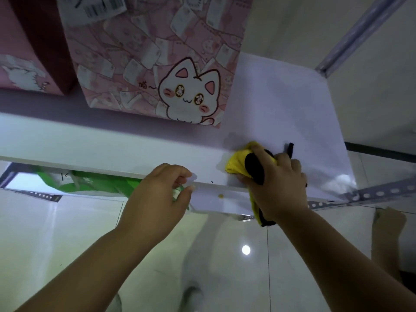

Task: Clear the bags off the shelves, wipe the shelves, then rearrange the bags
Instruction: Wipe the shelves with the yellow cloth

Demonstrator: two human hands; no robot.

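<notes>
Landmark: the pink cat bag (162, 70), standing on the white shelf (281, 104), left of the bare stretch
Step in hand: wiping, by my reading; the bare stretch right of the cat bag is under the cloth, though bags stand on the shelf uncleared
Right hand (279, 185): closed over a bunched yellow-and-black cloth (243, 164), pressing it to the shelf near the front edge, just right of and below the cat bag; a tail of cloth hangs over the edge
Left hand (157, 197): at the shelf's front edge below the cat bag, fingers loosely curled, thumb and forefinger pinched near something pale; what, I cannot tell
Other bags: a second pink bag (20, 70) left of the cat bag, cut off by the frame; a green bag (94, 183) on the level beneath, mostly hidden by the shelf
Next move: likely lifting the cat bag clear so that the cloth reaches the surface under it
Hard to make out: the shelf's far left; the bags' tops
</notes>
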